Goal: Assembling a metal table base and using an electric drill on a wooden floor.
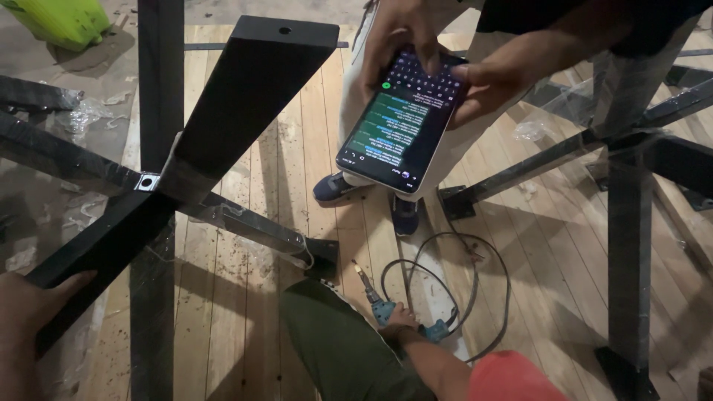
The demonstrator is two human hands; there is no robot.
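The left hand [26, 304] sits at the lower end of a black beam [223, 126], thumb laid across its face. The fingers are out of sight, so I cannot tell whether it grips or only rests there. The beam's long axis runs from lower left up to upper right, and its square end, with one small hole, points away from the person towards the top of the view. It crosses other black bars at a bolted joint, making one X-shaped frame [67, 160] on the left. A second frame [631, 223] stands on the right.

The right hand [402, 319] is closed around one teal drill [382, 308] low over the wooden floor [245, 297], just beside the person's green-trousered knee [342, 349]. The drill's long axis slants from lower right to upper left, its bit pointing up-left towards a foot of the left frame. One black cable [475, 289] loops on the floor to its right.

Across from them another person stands in two dark shoes [334, 186], both hands on one phone [401, 122], screen lit, its long axis tilted down-left.
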